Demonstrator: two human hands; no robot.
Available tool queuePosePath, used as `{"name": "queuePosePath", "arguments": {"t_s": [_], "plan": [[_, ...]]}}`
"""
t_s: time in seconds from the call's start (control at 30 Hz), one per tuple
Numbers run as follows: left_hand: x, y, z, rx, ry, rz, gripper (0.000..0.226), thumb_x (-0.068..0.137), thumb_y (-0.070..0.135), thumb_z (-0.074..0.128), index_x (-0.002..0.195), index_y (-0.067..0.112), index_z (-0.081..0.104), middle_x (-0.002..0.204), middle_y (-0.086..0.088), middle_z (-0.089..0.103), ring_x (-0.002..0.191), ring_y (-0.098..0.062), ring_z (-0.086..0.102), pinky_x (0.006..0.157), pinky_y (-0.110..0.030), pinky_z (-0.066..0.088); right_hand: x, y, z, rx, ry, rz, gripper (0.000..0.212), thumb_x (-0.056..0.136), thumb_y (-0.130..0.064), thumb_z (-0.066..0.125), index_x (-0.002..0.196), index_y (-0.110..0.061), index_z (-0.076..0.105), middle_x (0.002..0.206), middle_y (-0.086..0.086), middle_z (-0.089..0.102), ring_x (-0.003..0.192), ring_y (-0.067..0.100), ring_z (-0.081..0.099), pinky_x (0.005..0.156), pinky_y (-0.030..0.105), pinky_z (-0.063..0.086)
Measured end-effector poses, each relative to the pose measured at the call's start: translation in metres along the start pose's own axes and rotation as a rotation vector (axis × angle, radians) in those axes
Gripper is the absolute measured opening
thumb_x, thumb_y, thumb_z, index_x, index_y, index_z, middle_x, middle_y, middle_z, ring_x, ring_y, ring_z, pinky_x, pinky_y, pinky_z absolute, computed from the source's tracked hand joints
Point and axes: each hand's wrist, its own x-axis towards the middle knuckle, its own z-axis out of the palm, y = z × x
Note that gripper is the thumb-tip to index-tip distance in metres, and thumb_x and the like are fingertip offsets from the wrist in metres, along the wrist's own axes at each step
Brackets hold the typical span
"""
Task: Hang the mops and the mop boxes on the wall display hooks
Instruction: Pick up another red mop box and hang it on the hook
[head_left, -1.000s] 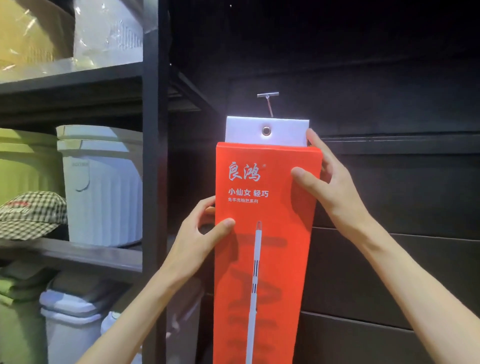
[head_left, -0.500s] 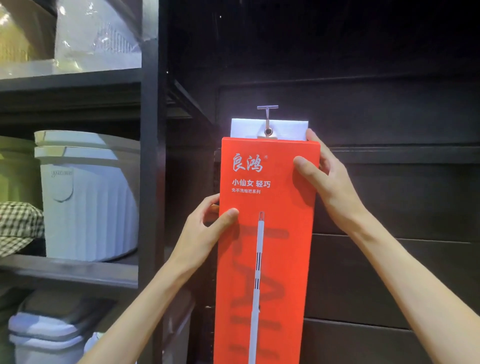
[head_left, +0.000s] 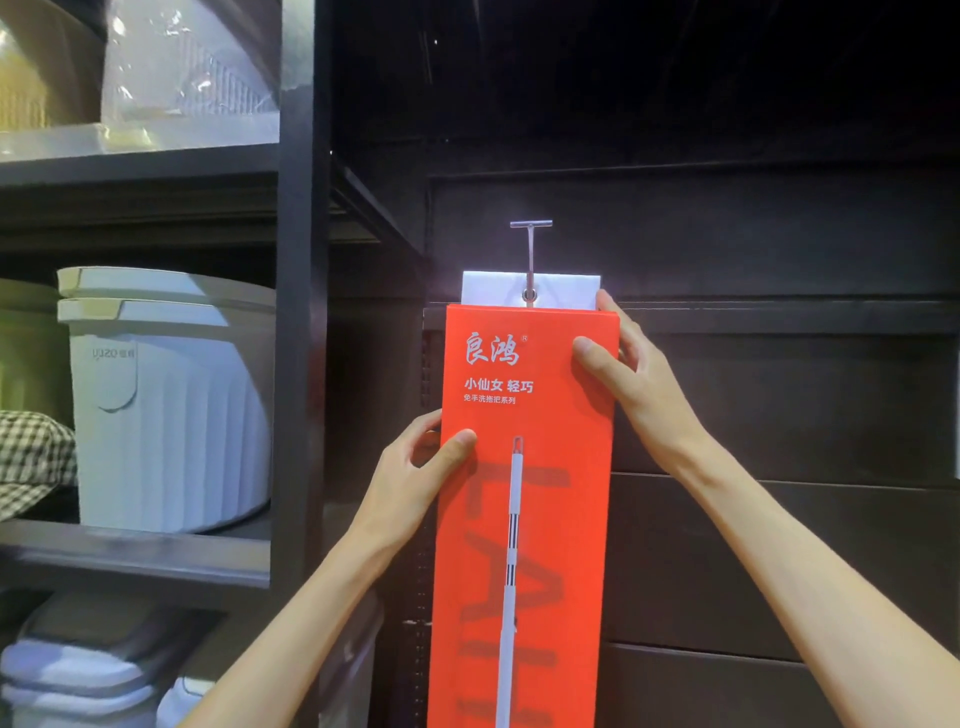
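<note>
Flat orange cardboard mop box (head_left: 524, 519), long axis vertical, white tab up; grommet at metal T-hook (head_left: 530, 244) on dark slat wall (head_left: 779, 415); my left hand (head_left: 410, 483) and right hand (head_left: 639, 384) pinch its edges

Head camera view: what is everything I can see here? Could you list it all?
box: 1, orange-red with white lettering and a mop picture, upright against the wall, held by both hands
tab: 1, white, sticking up from the box top, its eyelet at the hook
hook: 1, metal, on the wall above the box
wall: 1, dark panels, behind the box
shelf unit: 1, dark, at left
tub: 1, white, ribbed, middle shelf
cloth: 1, checked, left edge of middle shelf
wrapped goods: count unclear, in clear plastic, top shelf
bins: count unclear, white, bottom shelf
left hand: 1, grips the box's left edge
right hand: 1, grips the box's upper right edge
</note>
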Motion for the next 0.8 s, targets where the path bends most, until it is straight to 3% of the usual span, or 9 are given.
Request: {"name": "queuePosePath", "arguments": {"t_s": [0.07, 0.13, 0.2, 0.27, 0.37, 0.43, 0.57, 0.7, 0.8], "plan": [[0.003, -0.003, 0.002, -0.019, 0.004, -0.011, 0.045, 0.093, 0.056, 0.065, 0.13, 0.03, 0.067, 0.119, 0.011, 0.077, 0.107, -0.008, 0.075, 0.081, -0.019, 0.059, 0.004, 0.006, 0.001, -0.001, 0.008, 0.014, 0.098, 0.079, -0.07, 0.073, 0.163, -0.035, 0.037, 0.16, -0.013, 0.047, 0.141, 0.004, 0.054, 0.119, 0.044, 0.046], [0.008, -0.006, 0.004, -0.01, -0.004, -0.024, 0.046, 0.093, 0.056, 0.062, 0.131, 0.03, 0.067, 0.12, 0.012, 0.077, 0.106, -0.006, 0.075, 0.083, -0.02, 0.061, 0.008, 0.012, 0.002, -0.024, -0.001, 0.025, 0.098, 0.08, -0.072, 0.072, 0.163, -0.035, 0.036, 0.161, -0.015, 0.044, 0.143, 0.002, 0.051, 0.121, 0.044, 0.044], [0.014, -0.012, 0.006, 0.006, -0.012, -0.047, 0.049, 0.093, 0.062, 0.062, 0.132, 0.034, 0.067, 0.123, 0.012, 0.076, 0.108, -0.006, 0.075, 0.092, -0.029, 0.061, 0.013, 0.019, 0.001, -0.056, -0.018, 0.03, 0.093, 0.082, -0.073, 0.071, 0.162, -0.039, 0.037, 0.159, -0.013, 0.045, 0.142, -0.002, 0.05, 0.121, 0.041, 0.044], [0.02, -0.022, 0.008, 0.004, -0.006, -0.069, 0.054, 0.09, 0.071, 0.063, 0.132, 0.037, 0.067, 0.126, 0.011, 0.074, 0.11, -0.008, 0.074, 0.096, -0.036, 0.06, 0.016, 0.025, 0.001, -0.102, -0.037, 0.025, 0.079, 0.089, -0.066, 0.066, 0.16, -0.043, 0.039, 0.156, -0.008, 0.047, 0.134, -0.017, 0.045, 0.116, 0.03, 0.042], [0.028, -0.036, 0.012, 0.024, 0.045, -0.103, 0.058, 0.085, 0.08, 0.06, 0.129, 0.043, 0.069, 0.131, 0.01, 0.066, 0.115, -0.007, 0.069, 0.095, -0.029, 0.056, 0.021, 0.034, 0.002, -0.193, -0.062, -0.003, 0.071, 0.092, -0.063, 0.06, 0.158, -0.048, 0.039, 0.154, -0.004, 0.044, 0.134, -0.02, 0.031, 0.116, 0.025, 0.037], [0.032, -0.043, 0.016, 0.034, 0.058, -0.125, 0.06, 0.084, 0.083, 0.059, 0.13, 0.045, 0.067, 0.134, 0.01, 0.061, 0.119, -0.007, 0.065, 0.095, -0.027, 0.055, 0.024, 0.044, 0.002, -0.233, -0.038, 0.01, 0.079, 0.09, -0.071, 0.059, 0.161, -0.053, 0.029, 0.155, -0.006, 0.04, 0.142, -0.012, 0.023, 0.119, 0.031, 0.033], [0.04, -0.054, 0.025, 0.018, 0.079, -0.127, 0.064, 0.081, 0.085, 0.06, 0.131, 0.045, 0.066, 0.135, 0.009, 0.06, 0.119, -0.01, 0.066, 0.101, -0.038, 0.058, 0.034, 0.067, -0.005, -0.261, -0.04, 0.032, 0.083, 0.09, -0.079, 0.06, 0.161, -0.051, 0.029, 0.163, -0.011, 0.035, 0.157, 0.008, 0.02, 0.123, 0.06, 0.033], [0.046, -0.06, 0.032, 0.038, 0.124, -0.139, 0.057, 0.085, 0.08, 0.057, 0.129, 0.046, 0.067, 0.13, 0.01, 0.054, 0.119, -0.006, 0.063, 0.102, -0.036, 0.057, 0.037, 0.071, -0.005, -0.235, -0.047, 0.047, 0.08, 0.092, -0.076, 0.06, 0.161, -0.047, 0.032, 0.166, -0.017, 0.032, 0.157, -0.002, 0.018, 0.128, 0.052, 0.028], [0.048, -0.064, 0.034, 0.05, 0.119, -0.132, 0.053, 0.087, 0.079, 0.055, 0.128, 0.047, 0.067, 0.13, 0.01, 0.054, 0.119, -0.006, 0.062, 0.102, -0.037, 0.056, 0.041, 0.079, -0.006, -0.221, -0.062, 0.053, 0.079, 0.093, -0.075, 0.062, 0.161, -0.046, 0.033, 0.166, -0.012, 0.034, 0.156, 0.006, 0.03, 0.124, 0.056, 0.035]]}}
